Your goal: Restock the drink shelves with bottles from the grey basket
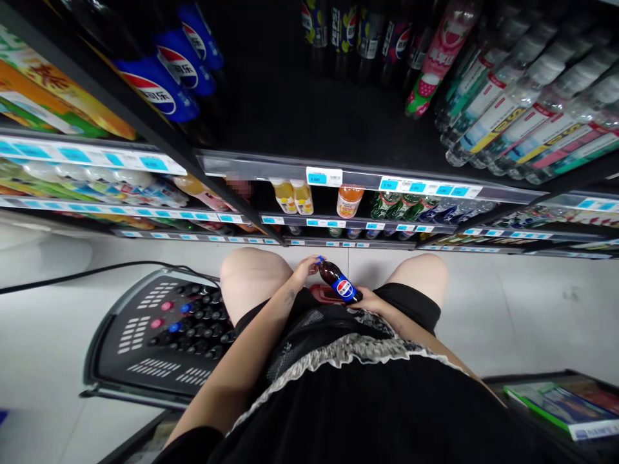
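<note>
A cola bottle (pixel 340 283) with a blue cap and a blue label lies tilted in front of my lap, its capped end pointing up and left. My left hand (pixel 306 270) has its fingers closed at the blue cap. Around the base end, my right hand (pixel 367 300) grips the same bottle. Beneath the bottle, between my thighs, part of a red object (pixel 325 294) shows; its kind I cannot make out.
Left of my legs stands a dark shopping basket (pixel 120 322) with many dark-capped bottles and a few pink and blue caps. Ahead runs a drinks shelf (pixel 290 169) with price tags. Clear water-like bottles (pixel 522 109) fill its right side. A green-edged box (pixel 561 409) lies at lower right.
</note>
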`<state>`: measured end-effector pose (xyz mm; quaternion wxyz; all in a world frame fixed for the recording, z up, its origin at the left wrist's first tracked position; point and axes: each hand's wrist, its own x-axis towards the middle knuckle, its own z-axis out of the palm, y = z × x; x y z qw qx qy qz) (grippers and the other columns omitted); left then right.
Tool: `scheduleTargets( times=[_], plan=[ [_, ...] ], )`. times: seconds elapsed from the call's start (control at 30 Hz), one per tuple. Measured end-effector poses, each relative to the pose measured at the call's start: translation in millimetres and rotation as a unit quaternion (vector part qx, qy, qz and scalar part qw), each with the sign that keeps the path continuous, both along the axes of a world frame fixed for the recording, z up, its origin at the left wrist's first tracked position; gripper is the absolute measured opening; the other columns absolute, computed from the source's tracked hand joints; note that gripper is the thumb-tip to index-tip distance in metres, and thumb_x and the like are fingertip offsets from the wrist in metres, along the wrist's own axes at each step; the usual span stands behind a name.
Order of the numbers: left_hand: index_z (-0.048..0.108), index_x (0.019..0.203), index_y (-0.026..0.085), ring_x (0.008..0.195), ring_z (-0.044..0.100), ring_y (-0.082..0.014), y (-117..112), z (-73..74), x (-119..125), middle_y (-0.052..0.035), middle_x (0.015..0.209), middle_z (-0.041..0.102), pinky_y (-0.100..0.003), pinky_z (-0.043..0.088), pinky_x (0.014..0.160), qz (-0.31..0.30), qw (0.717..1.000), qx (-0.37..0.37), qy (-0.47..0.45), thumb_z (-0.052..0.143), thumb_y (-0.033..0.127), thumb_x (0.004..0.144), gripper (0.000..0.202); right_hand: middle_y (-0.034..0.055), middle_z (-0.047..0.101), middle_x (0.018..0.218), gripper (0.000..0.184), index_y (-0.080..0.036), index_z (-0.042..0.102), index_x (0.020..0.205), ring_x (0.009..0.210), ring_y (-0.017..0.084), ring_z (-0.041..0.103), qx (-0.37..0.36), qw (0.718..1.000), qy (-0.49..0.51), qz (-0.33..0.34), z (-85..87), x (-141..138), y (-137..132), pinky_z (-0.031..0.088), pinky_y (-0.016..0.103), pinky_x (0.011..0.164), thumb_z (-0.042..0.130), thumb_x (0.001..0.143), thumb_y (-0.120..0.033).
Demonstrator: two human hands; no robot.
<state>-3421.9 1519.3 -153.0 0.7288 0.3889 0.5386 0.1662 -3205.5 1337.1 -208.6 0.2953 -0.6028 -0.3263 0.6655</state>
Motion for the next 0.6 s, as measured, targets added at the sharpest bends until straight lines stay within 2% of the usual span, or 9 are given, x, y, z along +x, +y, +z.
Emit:
scheduleTargets(
  times=[0.17, 0.5, 0.6],
  plan=[
    [0.071, 0.094, 0.016, 0.074, 0.048, -0.0158, 0.5, 2.8, 1.2, -0.0041, 0.085, 0.066, -0.027, 0.036, 0.073, -0.007, 1.0, -0.004, 0.011, 0.064, 0.047, 0.053, 0.052, 0.0136, 0.071, 0.126, 0.091, -0.015, 0.064, 0.124, 0.122, 0.037, 0.064, 0.022, 1.0, -0.007, -0.013, -5.5, 0.1, -0.8, 0.045, 0.051, 0.113, 0.098, 0.043, -0.037],
    [0.072, 0.095, 0.016, 0.074, 0.05, -0.016, -1.6, 1.9, 2.1, -0.004, 0.087, 0.068, -0.027, 0.037, 0.074, -0.016, 1.0, 0.006, 0.022, 0.062, 0.044, 0.057, 0.049, 0.0126, 0.075, 0.115, 0.081, -0.013, 0.068, 0.117, 0.113, 0.038, 0.068, 0.013, 1.0, -0.008, 0.007, -26.0, 2.0, -3.7, 0.048, 0.053, 0.108, 0.097, 0.046, -0.038],
    [0.071, 0.095, 0.016, 0.073, 0.05, -0.0158, -1.0, 0.6, 2.4, -0.0036, 0.086, 0.068, -0.027, 0.037, 0.074, -0.018, 1.0, 0.005, 0.023, 0.062, 0.044, 0.056, 0.049, 0.012, 0.075, 0.114, 0.078, -0.013, 0.069, 0.116, 0.112, 0.037, 0.069, 0.007, 1.0, -0.014, 0.009, -27.7, 2.3, -4.0, 0.049, 0.053, 0.107, 0.097, 0.046, -0.037]
  ],
)
